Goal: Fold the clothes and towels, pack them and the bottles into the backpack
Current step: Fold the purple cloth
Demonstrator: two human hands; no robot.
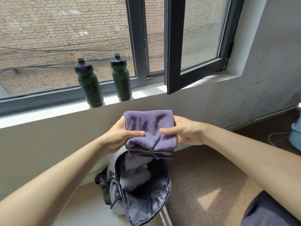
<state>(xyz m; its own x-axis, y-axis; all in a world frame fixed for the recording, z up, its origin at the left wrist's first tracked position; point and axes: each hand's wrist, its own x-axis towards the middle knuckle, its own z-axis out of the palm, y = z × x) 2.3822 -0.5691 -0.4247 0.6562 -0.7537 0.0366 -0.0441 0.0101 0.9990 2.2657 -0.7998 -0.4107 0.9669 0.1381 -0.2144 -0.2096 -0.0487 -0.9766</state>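
A folded purple towel [149, 131] hangs in the air above the open grey backpack [151, 201]. My left hand [118, 136] grips its left edge, thumb on top. My right hand [184, 131] grips its right edge in the same way. The backpack stands on the floor below with its main zip open; pale folded cloth [136, 175] lies inside it. Two dark green bottles with black caps, one on the left [88, 84] and one on the right [121, 78], stand upright on the white window sill [48, 113] beyond the towel.
An open window sash [195, 46] swings inward over the sill at the right. A brown carpet [211, 185] covers the floor right of the backpack, pale tiles lie at the left. A light blue object [296, 134] and a thin cord sit at the far right.
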